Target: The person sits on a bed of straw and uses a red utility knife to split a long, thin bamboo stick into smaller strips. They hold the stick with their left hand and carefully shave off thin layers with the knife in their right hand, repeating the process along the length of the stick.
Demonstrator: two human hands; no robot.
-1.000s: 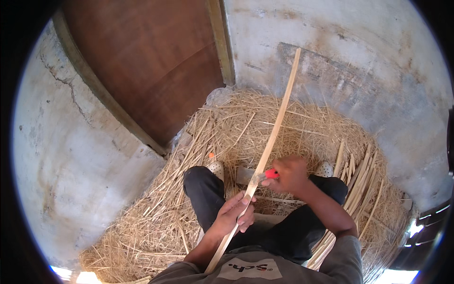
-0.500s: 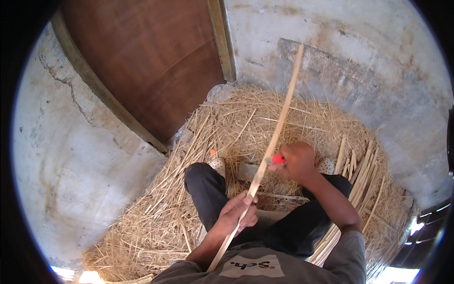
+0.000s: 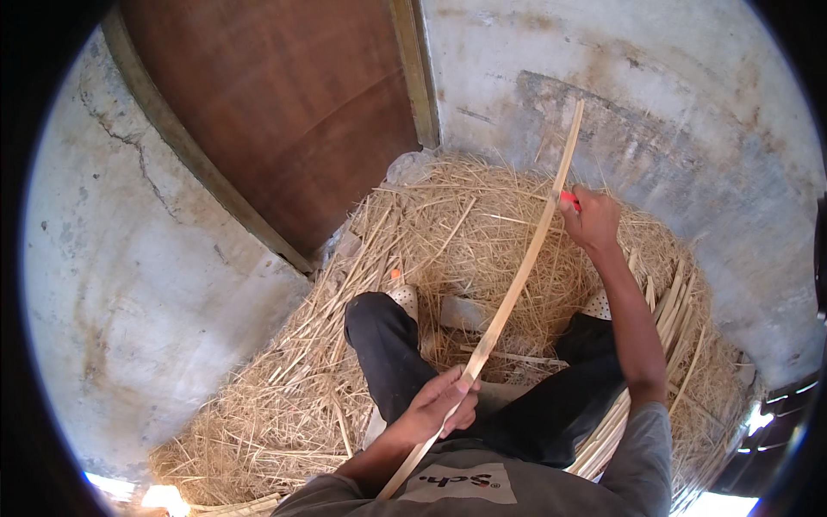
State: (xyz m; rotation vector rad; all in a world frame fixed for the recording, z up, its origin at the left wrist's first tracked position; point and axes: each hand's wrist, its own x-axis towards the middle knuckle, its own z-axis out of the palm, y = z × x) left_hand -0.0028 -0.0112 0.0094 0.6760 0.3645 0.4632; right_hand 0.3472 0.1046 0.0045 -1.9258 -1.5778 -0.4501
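A long, pale bamboo strip [image 3: 523,277] slants from beside my body up and away toward the far wall. Near its lower part, my left hand [image 3: 442,403] is closed around it, thumb on top. Farther out, my right hand [image 3: 594,217] grips a red-handled tool [image 3: 569,201], probably a knife, against the strip's right edge close to its far end. The tool's blade is mostly hidden, so its exact kind is unclear. The strip bows slightly between my two hands.
Thin shavings [image 3: 482,224] cover the floor around my legs. To the right lies a bundle of cut strips [image 3: 676,310]. A flat grey block [image 3: 463,313] sits between my feet. Ahead stand a brown door [image 3: 276,112] and stained walls [image 3: 689,129].
My right hand has slid the red-handled tool away from me along the strip, from near its middle toward the far end. My left hand keeps its hold; the strip's far end has shifted right.
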